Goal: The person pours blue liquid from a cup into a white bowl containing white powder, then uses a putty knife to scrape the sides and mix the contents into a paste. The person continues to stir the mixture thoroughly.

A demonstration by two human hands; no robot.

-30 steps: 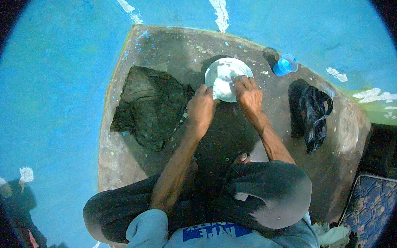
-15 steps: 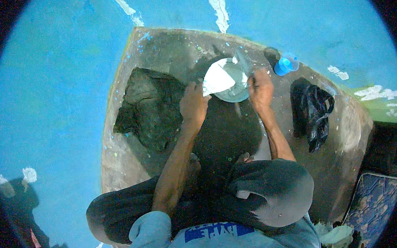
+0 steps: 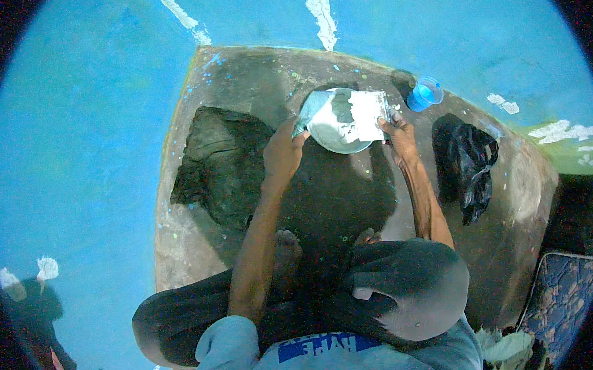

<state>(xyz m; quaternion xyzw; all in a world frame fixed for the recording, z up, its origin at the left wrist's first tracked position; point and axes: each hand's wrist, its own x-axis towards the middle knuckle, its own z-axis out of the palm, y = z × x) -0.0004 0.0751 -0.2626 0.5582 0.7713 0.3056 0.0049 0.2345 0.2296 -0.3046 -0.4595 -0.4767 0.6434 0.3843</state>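
A round pale bowl stands on the floor in front of me, with a white mass spread over part of its inside. At its left rim, my left hand is closed with thumb and fingers gripping the edge. My right hand pinches the right end of a flat rectangular scraper, which looks coated in white. The scraper lies over the bowl's right side and hides part of the inside. Whether it touches the white mass, I cannot tell.
A clear cup with blue in it stands right of the bowl by the wall. A black plastic bag lies farther right, a dark crumpled cloth to the left. My folded legs are close in front.
The scraper, blurred and tilted upward before, now lies flat over the bowl's right side. My right hand has shifted slightly right and down; my left stays at the rim.
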